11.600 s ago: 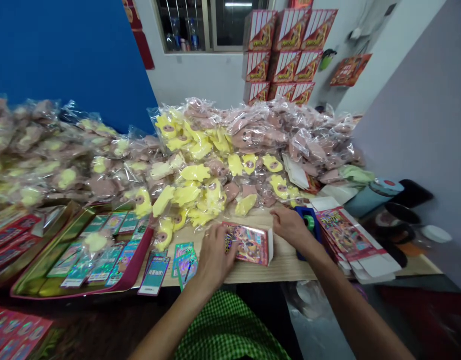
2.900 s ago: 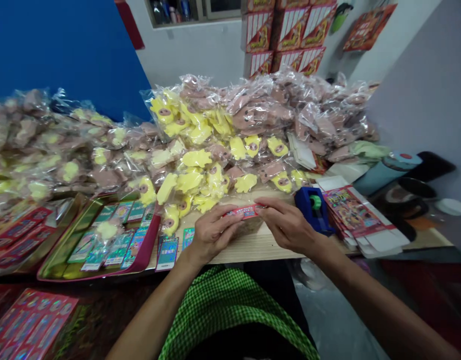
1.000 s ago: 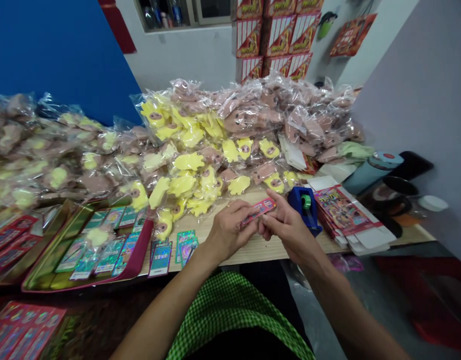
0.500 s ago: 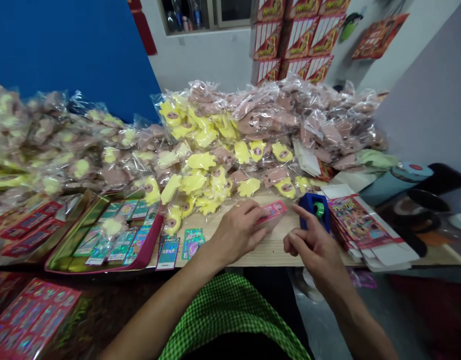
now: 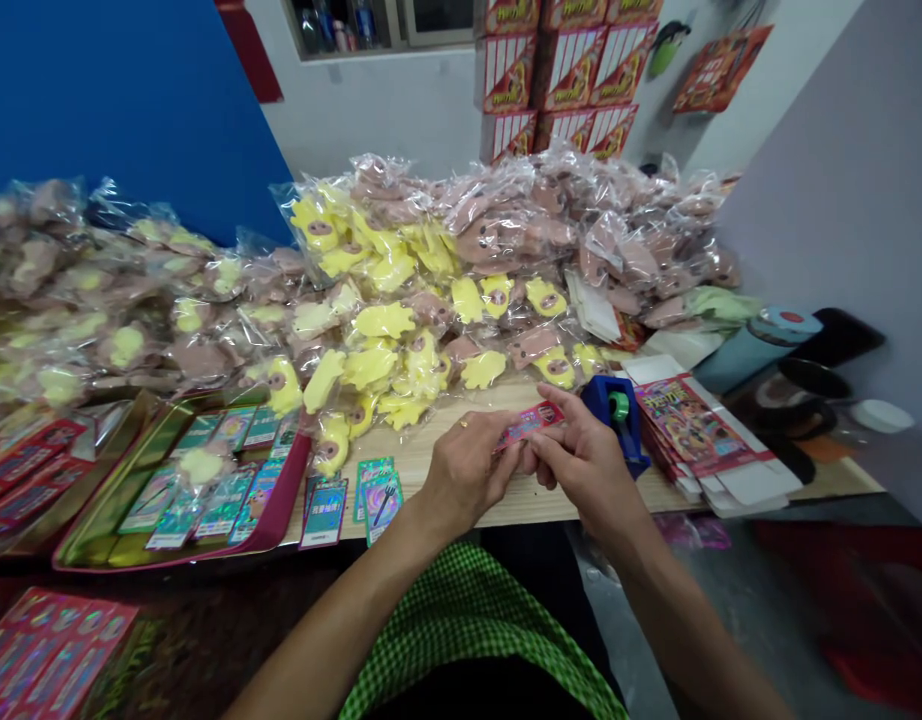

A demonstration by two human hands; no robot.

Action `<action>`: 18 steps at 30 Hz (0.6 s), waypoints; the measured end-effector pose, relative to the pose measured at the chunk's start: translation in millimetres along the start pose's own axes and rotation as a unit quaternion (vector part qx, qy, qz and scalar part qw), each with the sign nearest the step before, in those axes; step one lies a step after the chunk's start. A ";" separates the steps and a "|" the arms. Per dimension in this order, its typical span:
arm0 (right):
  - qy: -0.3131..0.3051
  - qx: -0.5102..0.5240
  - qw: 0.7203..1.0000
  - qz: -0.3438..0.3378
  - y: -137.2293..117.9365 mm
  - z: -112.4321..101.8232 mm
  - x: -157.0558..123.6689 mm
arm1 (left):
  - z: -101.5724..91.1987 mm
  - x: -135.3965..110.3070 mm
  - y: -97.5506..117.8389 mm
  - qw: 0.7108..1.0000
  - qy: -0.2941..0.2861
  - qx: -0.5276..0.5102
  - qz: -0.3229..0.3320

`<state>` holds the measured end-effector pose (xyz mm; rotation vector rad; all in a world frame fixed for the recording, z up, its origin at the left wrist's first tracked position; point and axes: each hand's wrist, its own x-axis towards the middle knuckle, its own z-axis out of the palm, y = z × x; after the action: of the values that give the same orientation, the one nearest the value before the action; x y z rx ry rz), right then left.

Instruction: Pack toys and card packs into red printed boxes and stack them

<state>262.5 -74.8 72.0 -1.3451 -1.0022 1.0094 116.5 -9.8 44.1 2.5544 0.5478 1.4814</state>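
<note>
Your left hand [image 5: 468, 470] and right hand [image 5: 581, 460] are curled close together, fingers pinching a pink card strip [image 5: 530, 424] just left of the blue tape dispenser [image 5: 615, 415]. Teal cards [image 5: 323, 513] lie well left of the dispenser, printed flat boxes [image 5: 690, 425] beside it on the right, bagged yellow-and-pink toys [image 5: 401, 330] behind it.

Print on pink packet [image 5: 528, 425] and cartons [image 5: 505, 72] unreadable

Glossy card strip [image 5: 529, 424], smooth pale wood tabletop [image 5: 408, 465], crinkly clear plastic bags [image 5: 506, 190], blue plastic tape dispenser [image 5: 600, 400]
</note>
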 end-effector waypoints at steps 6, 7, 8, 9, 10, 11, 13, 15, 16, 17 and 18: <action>0.043 0.004 0.998 0.045 0.8 4.2 0.2 | -3.4 2.1 -2.6 0.999 -0.049 -0.004 0.006; 0.045 0.017 0.998 0.039 1.9 5.1 -0.7 | -5.4 3.4 -3.1 0.998 -0.061 -0.013 0.000; 0.045 0.029 0.998 0.029 3.1 6.1 -1.8 | -7.8 5.3 -3.5 0.997 -0.075 -0.031 -0.012; 0.046 0.040 0.998 0.019 4.6 7.1 -2.9 | -10.3 7.8 -3.6 0.994 -0.091 -0.054 -0.026; 0.048 0.050 0.998 0.011 6.2 8.3 -3.8 | -12.8 11.1 -3.5 0.990 -0.106 -0.081 -0.044; 0.052 0.058 0.997 0.005 7.8 9.6 -4.5 | -15.1 15.3 -3.4 0.985 -0.121 -0.106 -0.066; 0.064 0.070 0.995 0.000 10.6 12.2 -4.9 | -18.4 25.8 -3.3 0.973 -0.149 -0.136 -0.117; 0.077 0.080 0.994 0.000 12.9 13.6 -4.3 | -19.0 38.3 -4.1 0.958 -0.187 -0.137 -0.167; 0.081 0.087 0.993 0.003 14.0 13.0 -4.3 | -18.1 44.6 -4.5 0.950 -0.210 -0.131 -0.189; 0.083 0.097 0.992 0.007 15.3 11.4 -4.9 | -16.7 50.6 -4.6 0.943 -0.234 -0.121 -0.202; 0.080 0.105 0.991 0.013 16.9 8.7 -6.6 | -14.8 55.8 -4.0 0.939 -0.254 -0.105 -0.207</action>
<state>252.5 -79.1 55.1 -1.2450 -0.7382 0.9813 127.9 13.9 95.5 2.3248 0.7355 0.6650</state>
